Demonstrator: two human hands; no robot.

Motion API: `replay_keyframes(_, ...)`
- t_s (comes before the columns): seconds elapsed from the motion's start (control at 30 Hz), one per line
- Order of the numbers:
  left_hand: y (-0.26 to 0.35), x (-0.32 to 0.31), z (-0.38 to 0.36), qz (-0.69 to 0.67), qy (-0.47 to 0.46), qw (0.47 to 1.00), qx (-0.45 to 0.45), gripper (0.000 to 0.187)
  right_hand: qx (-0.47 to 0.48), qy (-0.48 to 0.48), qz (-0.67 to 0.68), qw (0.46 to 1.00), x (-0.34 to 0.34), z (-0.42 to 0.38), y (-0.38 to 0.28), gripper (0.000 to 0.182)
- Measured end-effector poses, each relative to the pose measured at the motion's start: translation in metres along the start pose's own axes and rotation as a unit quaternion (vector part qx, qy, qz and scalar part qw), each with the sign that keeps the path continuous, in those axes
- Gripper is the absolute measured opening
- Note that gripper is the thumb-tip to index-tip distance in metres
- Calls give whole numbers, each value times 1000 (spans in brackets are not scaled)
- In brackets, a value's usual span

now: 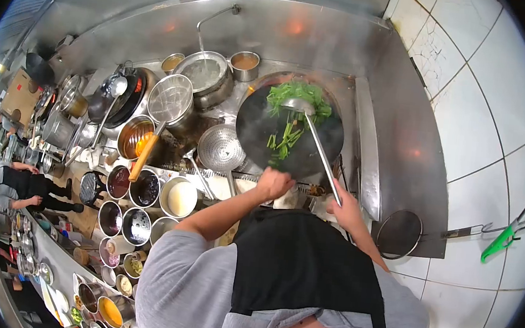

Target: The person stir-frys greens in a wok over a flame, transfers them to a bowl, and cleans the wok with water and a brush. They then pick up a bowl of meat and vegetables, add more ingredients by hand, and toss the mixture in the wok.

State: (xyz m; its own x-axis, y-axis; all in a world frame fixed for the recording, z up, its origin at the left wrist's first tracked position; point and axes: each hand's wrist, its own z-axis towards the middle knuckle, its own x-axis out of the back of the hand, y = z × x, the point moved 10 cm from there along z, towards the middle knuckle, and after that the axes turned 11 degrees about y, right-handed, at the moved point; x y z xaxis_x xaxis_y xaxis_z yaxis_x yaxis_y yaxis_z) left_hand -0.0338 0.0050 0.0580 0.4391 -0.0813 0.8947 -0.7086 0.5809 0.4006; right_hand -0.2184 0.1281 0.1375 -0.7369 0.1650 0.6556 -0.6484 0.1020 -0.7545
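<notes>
The chopped greens point(307, 95) lie in the big dark wok point(254, 130), bunched toward its far side, with a few stalks scattered nearer its middle and steam lifting off them. Over the pile sits the bowl of a long metal ladle point(322, 147), its handle slanting back to the right hand point(348, 208), which has its fingers wrapped round the end. The left hand point(274, 185) is curled up just at the wok's near edge; from where I stand I can't tell whether it grips anything. Left of the wok rests a perforated skimmer point(221, 148), and farther left a wire strainer point(170, 96) with a wooden handle. A pot point(213, 98) stands at the far side under a tap point(204, 25). On the near left, metal containers point(164, 191) of sauces crowd together. Far to the left is another person point(16, 179) in dark clothes.
</notes>
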Motion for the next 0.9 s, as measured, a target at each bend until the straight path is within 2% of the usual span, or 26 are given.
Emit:
replay_keyframes(0.07,-5,13,29,-13,54,998,0,36,-21,-9,23,999,10,-7,-5,65)
replay_keyframes(0.13,-20,1,60,35,35,999,18,31,-39,-11,-5,999,14,0,-9,65)
replay_keyframes(0.2,-40,-19,73,23,22,999,42,28,-17,4,-30,999,-8,21,5,63)
replay_keyframes(0.23,-36,-20,68,21,24,999,43,28,43,34,-45,998,-27,37,20,62)
replay_keyframes(0.27,-26,-4,55,-17,120,992,26,32,102,63,-59,991,-40,49,30,61)
replay_keyframes(0.3,-17,12,35,-53,214,975,8,38,92,27,-44,994,-56,58,39,58)
replay_keyframes(0.37,-9,19,-6,-103,210,972,3,46,89,2,-57,994,-50,45,27,59)
replay_keyframes(0.43,-28,11,-52,-160,158,970,91,41,57,-42,-49,996,-30,19,6,61)
replay_keyframes(0.5,-49,1,-90,-174,82,964,185,37,39,-65,-31,997,-20,5,13,61)
replay_keyframes(0.6,-69,-10,-105,-158,35,962,219,35,10,-77,-29,997,-21,29,19,62)
replay_keyframes(0.63,-63,-1,-95,-168,45,962,211,35,96,-25,-55,994,-36,56,38,61)
replay_keyframes(0.67,-58,9,-84,-177,56,958,218,34,70,-26,-67,995,-42,76,28,60)
replay_keyframes(0.73,-43,20,-51,-179,78,968,159,35,50,-28,-80,995,-60,99,13,60)
replay_keyframes(0.8,-33,28,-29,-167,97,970,147,35,142,7,-126,982,-77,109,-1,64)
replay_keyframes(0.9,-19,37,2,-133,147,974,107,34,147,-57,-148,976,-64,67,-9,60)
